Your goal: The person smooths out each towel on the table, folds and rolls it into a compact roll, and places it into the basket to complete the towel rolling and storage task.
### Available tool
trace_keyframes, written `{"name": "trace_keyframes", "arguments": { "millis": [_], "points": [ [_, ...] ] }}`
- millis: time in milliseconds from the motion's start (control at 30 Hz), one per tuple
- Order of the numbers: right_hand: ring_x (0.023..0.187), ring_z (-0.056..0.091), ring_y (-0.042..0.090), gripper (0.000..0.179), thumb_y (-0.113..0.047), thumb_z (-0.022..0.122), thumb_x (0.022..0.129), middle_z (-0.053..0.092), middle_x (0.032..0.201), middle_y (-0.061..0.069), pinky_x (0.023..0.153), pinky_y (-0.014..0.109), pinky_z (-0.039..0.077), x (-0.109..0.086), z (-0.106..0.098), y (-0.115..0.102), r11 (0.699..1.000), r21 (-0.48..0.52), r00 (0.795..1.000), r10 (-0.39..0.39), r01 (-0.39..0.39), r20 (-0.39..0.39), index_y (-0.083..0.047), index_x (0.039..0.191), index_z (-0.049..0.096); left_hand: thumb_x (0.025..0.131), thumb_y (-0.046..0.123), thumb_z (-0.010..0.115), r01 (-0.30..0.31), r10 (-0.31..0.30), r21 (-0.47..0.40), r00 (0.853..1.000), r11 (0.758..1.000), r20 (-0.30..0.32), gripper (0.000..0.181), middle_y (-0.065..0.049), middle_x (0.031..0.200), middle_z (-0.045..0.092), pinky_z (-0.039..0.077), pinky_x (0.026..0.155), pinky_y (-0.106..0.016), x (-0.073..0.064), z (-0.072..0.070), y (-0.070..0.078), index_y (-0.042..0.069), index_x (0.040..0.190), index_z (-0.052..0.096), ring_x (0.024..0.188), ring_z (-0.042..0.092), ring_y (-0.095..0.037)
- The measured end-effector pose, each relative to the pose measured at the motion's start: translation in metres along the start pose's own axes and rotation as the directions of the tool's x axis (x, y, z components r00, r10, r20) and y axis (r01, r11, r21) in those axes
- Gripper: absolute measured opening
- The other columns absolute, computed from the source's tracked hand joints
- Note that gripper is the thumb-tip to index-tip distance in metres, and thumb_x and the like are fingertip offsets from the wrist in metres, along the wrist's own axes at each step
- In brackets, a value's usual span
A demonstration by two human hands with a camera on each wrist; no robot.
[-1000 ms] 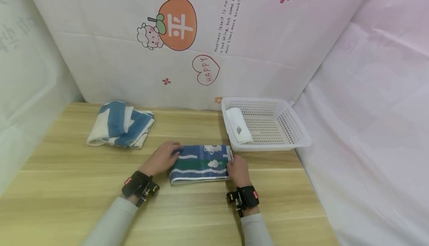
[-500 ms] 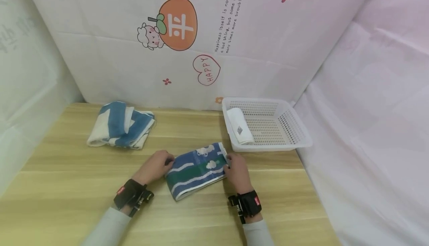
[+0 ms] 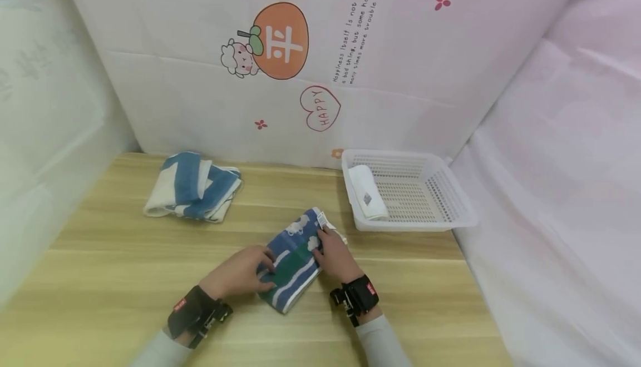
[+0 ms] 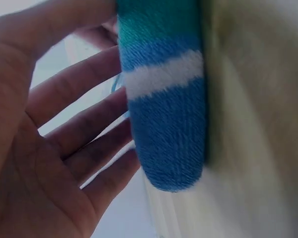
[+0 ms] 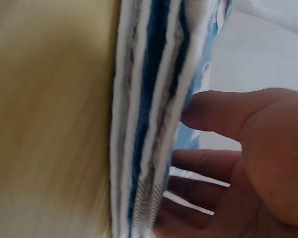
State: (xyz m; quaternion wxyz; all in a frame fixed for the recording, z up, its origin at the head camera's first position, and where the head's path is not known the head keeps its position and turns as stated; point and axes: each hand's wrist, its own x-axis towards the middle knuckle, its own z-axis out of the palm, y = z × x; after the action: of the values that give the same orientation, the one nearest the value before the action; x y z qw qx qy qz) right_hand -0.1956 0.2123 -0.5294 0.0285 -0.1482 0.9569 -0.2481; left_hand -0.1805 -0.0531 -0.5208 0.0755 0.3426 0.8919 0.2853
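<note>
On wood-grain tabletop (image 3: 115, 283): folded, layered rectangular plush towel (image 3: 294, 258); hands (image 3: 240, 272) touching it, fingers loose.

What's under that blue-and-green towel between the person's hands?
Wood-grain tabletop shows around the folded towel and, in the right wrist view, beside its layered edge. The patch directly beneath is covered, so anything there is hidden.

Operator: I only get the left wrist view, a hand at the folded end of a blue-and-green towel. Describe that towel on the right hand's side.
Observer: There, the blue-and-green towel shows several stacked layers beside the right hand.
Operator: Now report any container.
Observer: A white perforated basket stands beyond that hand, holding a white towel.
Operator: Check the far left.
Observer: A blue-and-white towel lies loosely folded there on the wood-grain table.
</note>
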Motion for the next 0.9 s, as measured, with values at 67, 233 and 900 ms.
{"name": "trace_keyframes", "arguments": {
  "millis": [67, 233, 900],
  "points": [
    [0.141, 0.04, 0.049, 0.051, -0.009, 0.062, 0.1, 0.039, 0.151, 0.037, 0.114, 0.055, 0.039, 0.008, -0.002, 0.004, 0.999, -0.009, 0.999, -0.034, 0.035, 0.023, 0.015, 0.142, 0.046, 0.079, 0.031, 0.085, -0.007, 0.007, -0.011, 1.0, 1.0, 0.009, 0.031, -0.009, 0.12, 0.067, 0.053, 0.097, -0.048, 0.001, 0.005, 0.004, 0.01, 0.101, 0.078, 0.109, 0.063, -0.028],
    [0.144, 0.037, 0.046, 0.053, -0.01, 0.059, 0.101, 0.036, 0.155, 0.034, 0.117, 0.052, 0.035, 0.035, -0.005, 0.014, 0.991, -0.08, 0.99, -0.101, 0.11, 0.103, 0.012, 0.146, 0.043, 0.075, 0.03, 0.088, -0.012, 0.012, -0.009, 1.0, 1.0, 0.011, 0.043, -0.012, 0.126, 0.063, 0.051, 0.101, -0.05, 0.001, 0.016, 0.013, 0.006, 0.11, 0.076, 0.116, 0.061, -0.03],
    [0.136, 0.048, 0.036, 0.046, -0.016, 0.069, 0.097, 0.05, 0.146, 0.024, 0.112, 0.046, 0.044, 0.023, -0.01, -0.028, 0.973, -0.128, 0.978, -0.182, 0.194, 0.099, 0.001, 0.138, 0.058, 0.087, 0.01, 0.078, 0.16, -0.133, 0.099, 0.963, 0.982, -0.232, 0.021, -0.022, 0.117, 0.065, 0.057, 0.088, -0.051, 0.034, 0.03, 0.021, -0.001, 0.105, 0.074, 0.106, 0.063, -0.036]
  ]
}}
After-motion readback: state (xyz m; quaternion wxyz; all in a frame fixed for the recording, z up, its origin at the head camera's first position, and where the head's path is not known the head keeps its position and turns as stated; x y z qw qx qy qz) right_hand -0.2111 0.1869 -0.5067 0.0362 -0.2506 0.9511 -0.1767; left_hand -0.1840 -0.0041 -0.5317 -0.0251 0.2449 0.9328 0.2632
